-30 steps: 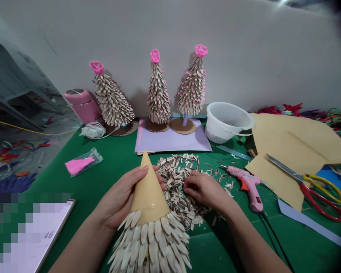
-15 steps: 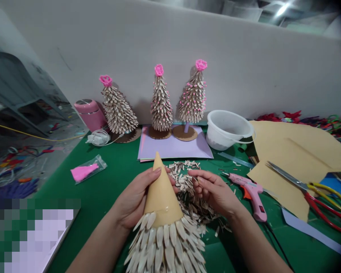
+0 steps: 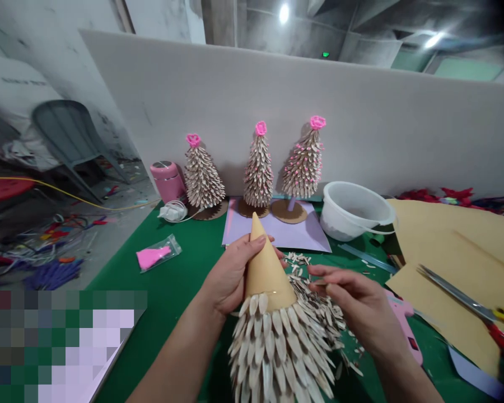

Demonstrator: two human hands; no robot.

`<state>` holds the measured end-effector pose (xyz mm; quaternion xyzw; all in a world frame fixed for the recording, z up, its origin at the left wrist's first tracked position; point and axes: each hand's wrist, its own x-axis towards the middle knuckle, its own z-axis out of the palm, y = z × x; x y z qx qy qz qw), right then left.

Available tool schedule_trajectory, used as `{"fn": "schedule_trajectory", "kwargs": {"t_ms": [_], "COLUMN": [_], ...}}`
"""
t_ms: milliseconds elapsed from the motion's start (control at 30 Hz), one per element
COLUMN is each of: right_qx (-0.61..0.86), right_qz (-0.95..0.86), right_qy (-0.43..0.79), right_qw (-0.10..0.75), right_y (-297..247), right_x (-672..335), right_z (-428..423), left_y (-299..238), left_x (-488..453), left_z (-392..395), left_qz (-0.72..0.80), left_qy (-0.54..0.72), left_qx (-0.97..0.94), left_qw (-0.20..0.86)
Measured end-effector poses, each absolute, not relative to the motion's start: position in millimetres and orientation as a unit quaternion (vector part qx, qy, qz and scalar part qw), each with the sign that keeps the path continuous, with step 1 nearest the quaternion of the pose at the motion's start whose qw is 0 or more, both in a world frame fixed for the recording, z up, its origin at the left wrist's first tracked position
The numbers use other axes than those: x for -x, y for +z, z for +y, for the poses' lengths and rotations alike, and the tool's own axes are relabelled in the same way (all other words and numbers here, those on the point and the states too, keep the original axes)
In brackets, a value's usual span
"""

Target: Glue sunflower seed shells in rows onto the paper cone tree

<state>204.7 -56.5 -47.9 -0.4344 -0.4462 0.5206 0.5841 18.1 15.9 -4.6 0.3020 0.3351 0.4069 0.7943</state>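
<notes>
My left hand is wrapped round the upper part of a tan paper cone, its thumb near the tip. Overlapping rows of pale sunflower seed shells cover the cone's lower part; the top is bare, with a shiny smear of glue along the upper row. To the right, my right hand pinches a small seed shell between thumb and fingers, apart from the cone. Beneath and behind it lies a heap of loose shells. A pink glue gun is partly hidden by my right hand.
Three shell-covered trees with pink tops, the middle one on lilac paper, stand against a white board. A white bucket, tan paper, scissors, a bag of pink material and a pink cylinder lie around.
The view has shifted up and left, so things sit further right and the background mostly lower. My right hand now covers much of the glue gun and still pinches the shell.
</notes>
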Motion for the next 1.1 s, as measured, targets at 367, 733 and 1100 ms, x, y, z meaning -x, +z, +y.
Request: {"fn": "schedule_trajectory", "kwargs": {"t_ms": [367, 733, 1100], "right_qx": [0.421, 0.415, 0.442], "right_qz": [-0.766, -0.819, -0.795], "right_qy": [0.107, -0.024, 0.003], "right_qw": [0.474, 0.395, 0.416], "right_y": [-5.1, -6.8, -1.7], "right_x": [-168.8, -164.8, -155.9], "right_z": [-73.1, -71.7, -68.6], "left_y": [-1.2, 0.1, -2.3], "left_x": [-12.9, -8.5, -8.1], "left_z": [5.0, 4.1, 4.0], "left_qz": [0.331, 0.383, 0.374], "left_qy": [0.428, 0.425, 0.417], "left_qx": [-0.389, -0.429, -0.439], "left_qw": [0.746, 0.699, 0.702]}}
